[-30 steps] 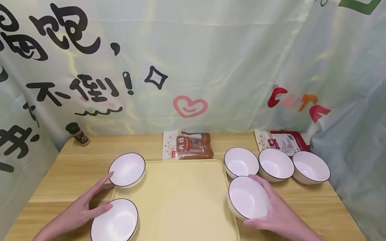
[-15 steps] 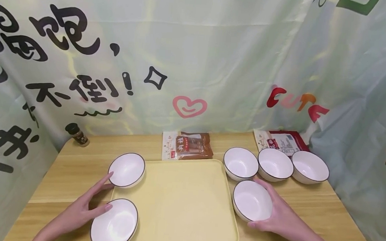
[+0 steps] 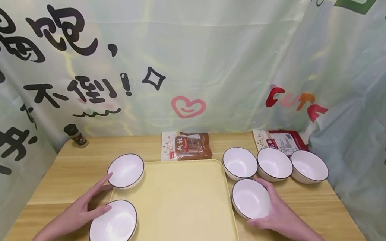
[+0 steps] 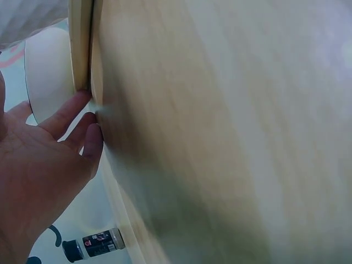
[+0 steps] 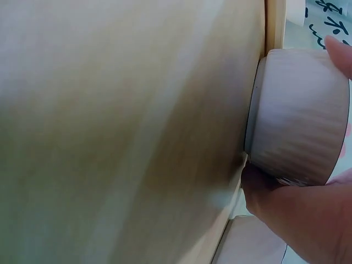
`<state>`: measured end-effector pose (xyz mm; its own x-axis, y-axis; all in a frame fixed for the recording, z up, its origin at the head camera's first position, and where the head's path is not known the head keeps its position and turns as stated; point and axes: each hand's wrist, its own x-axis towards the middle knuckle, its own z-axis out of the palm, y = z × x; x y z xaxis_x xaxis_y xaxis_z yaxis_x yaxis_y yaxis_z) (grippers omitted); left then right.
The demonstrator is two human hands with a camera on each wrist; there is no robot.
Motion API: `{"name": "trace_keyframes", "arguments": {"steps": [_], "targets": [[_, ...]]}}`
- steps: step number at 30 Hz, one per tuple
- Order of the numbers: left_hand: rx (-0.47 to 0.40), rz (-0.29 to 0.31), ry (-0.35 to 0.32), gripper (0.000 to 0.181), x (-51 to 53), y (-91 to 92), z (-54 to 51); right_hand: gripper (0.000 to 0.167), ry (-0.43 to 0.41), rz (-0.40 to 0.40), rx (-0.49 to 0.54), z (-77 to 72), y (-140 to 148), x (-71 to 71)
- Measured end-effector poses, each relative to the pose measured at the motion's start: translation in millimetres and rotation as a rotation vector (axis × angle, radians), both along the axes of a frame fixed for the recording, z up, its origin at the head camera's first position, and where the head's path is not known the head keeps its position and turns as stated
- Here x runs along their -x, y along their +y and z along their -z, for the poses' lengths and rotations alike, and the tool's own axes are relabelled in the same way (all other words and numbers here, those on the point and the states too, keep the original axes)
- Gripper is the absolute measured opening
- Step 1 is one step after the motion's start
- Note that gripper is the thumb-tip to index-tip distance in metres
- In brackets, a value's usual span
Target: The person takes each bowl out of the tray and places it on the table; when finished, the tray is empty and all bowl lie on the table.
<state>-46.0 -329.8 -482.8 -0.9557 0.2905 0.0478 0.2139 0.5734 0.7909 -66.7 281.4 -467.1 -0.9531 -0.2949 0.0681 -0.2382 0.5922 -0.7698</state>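
My right hand (image 3: 282, 216) grips a white dark-rimmed bowl (image 3: 250, 199) beside the right edge of the yellow tray (image 3: 180, 205). Seen from the right wrist, this bowl (image 5: 300, 113) has its base at the wooden surface, and fingers hold it from two sides. My left hand (image 3: 77, 209) is spread at the tray's left edge. Its index finger touches the rim of the far-left bowl (image 3: 126, 171), and its thumb rests at the rim of the near-left bowl (image 3: 114, 225). In the left wrist view, fingertips (image 4: 82, 98) of that hand reach the tray's edge.
Three more white bowls (image 3: 240, 163) stand in a row at the back right. Behind them lies a red-and-white packet (image 3: 287, 142). A brown packet (image 3: 191, 145) lies behind the tray, and a small black-capped jar (image 3: 77, 136) stands at the back left. Printed curtains (image 3: 230, 63) enclose the table.
My right hand has moved the bowl slightly right and down, from overlapping the tray's right edge to beside it. The left hand and the left bowls have stayed in place.
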Motion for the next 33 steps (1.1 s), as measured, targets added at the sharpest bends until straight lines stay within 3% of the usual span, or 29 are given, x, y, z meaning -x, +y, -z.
{"name": "trace_keyframes", "arguments": {"steps": [14,20,24,27,33], "targets": [[-0.005,0.008,0.055,0.093,-2.6,-0.4,1.5,0.128,-0.026,-0.014,0.034,-0.9,-6.2,-2.0],[0.043,-0.033,0.106,0.084,-7.9,2.1,-0.2,0.126,0.095,0.071,0.043,-4.9,-13.2,-7.4],[0.070,-0.045,0.154,0.082,-8.6,3.4,-1.5,0.119,0.235,0.144,0.074,-17.5,-21.3,-8.1],[0.053,-0.021,0.178,0.081,-10.4,2.9,-2.0,0.112,0.315,0.159,0.110,-29.1,-30.2,-5.6],[-0.006,-0.010,0.151,0.071,-19.7,2.7,-1.6,0.089,0.324,0.118,0.235,-53.4,-55.3,-0.5]]}}
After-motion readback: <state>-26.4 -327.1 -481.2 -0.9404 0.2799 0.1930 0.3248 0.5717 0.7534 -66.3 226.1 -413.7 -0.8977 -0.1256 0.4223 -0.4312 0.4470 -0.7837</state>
